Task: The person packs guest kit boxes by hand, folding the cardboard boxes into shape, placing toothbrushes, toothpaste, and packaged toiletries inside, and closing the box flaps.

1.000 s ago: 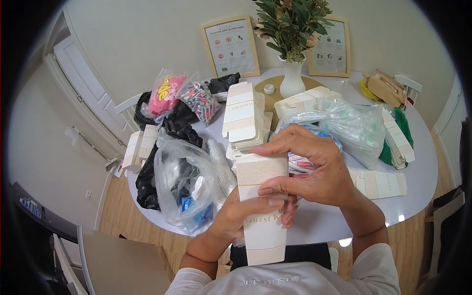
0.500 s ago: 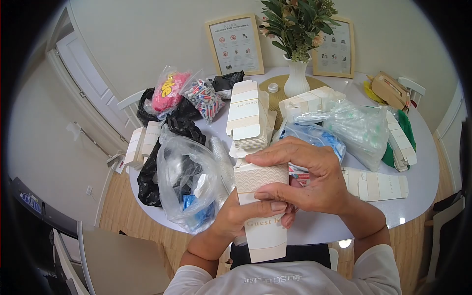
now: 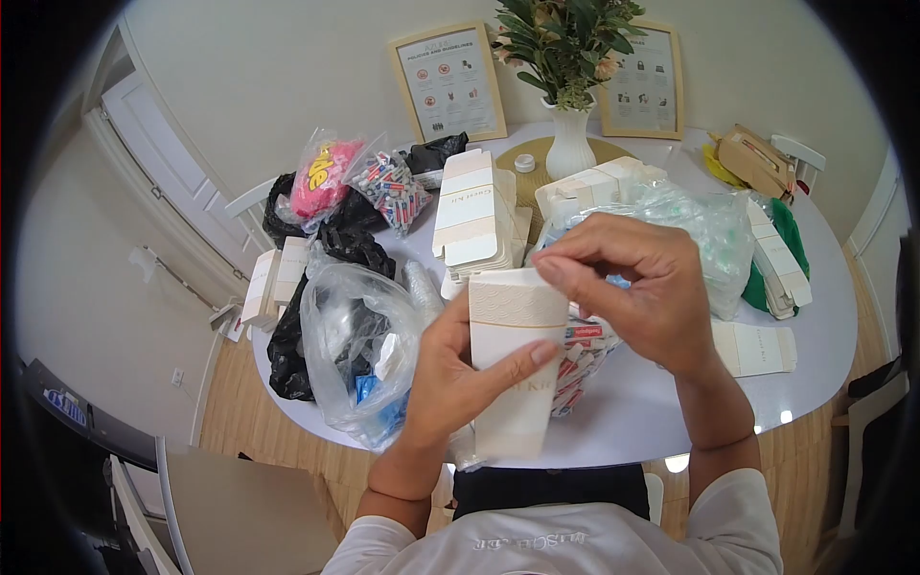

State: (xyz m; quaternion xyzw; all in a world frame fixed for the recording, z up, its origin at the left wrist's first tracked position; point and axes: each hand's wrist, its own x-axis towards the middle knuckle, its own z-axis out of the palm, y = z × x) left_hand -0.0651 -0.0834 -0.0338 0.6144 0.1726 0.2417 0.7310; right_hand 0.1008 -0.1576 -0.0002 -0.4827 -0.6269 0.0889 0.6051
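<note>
A white and beige Guest Kit box [image 3: 517,311] stands nearly upright in front of me. My left hand [image 3: 460,379] is wrapped round its lower half, the thumb across the front. At the box's top right corner, my right hand [image 3: 637,287] pinches the upper edge with thumb and curled fingers. Behind the box lies a stack of flat Guest Kit boxes [image 3: 470,211]. Under my right hand sits a clear bag of toothpaste tubes [image 3: 583,359], partly hidden by the box and my hands.
On the white table [image 3: 661,431] are an open clear bag [image 3: 359,345], a pink bag [image 3: 323,182], a bag of small tubes [image 3: 391,192], a bubbly plastic bag [image 3: 714,240], more flat boxes [image 3: 757,348], a white vase [image 3: 571,144] and two framed signs [image 3: 448,81].
The box has been raised slightly and turned. My right hand has moved up and right from the box's front to its top corner; my left hand has moved up with the box.
</note>
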